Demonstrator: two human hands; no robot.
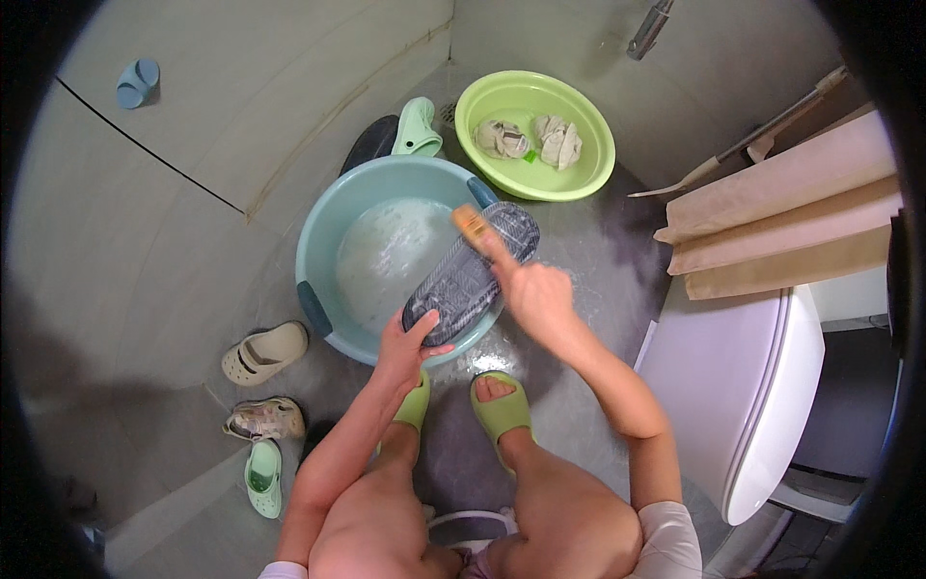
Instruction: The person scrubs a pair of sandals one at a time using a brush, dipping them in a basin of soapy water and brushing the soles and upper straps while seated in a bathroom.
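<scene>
My left hand (406, 346) grips the near end of a dark grey shoe (459, 289), whose patterned, soapy sole faces up. The shoe lies slanted over the right rim of a blue plastic basin (313, 239) that holds cloudy, sudsy water (387, 250). With my right hand (532, 289) I hold a small scrubbing brush with an orange-brown back (474, 226) against the far half of the sole. Its bristles are hidden beneath it.
A green basin (608, 155) with wet, bundled beige cloth items (558, 141) stands beyond. Clogs (266, 354) lie at the left, and a mint clog (417, 129) stands behind the blue basin. A white toilet (731, 391) and pinkish curtain-like cloth (781, 195) are at the right.
</scene>
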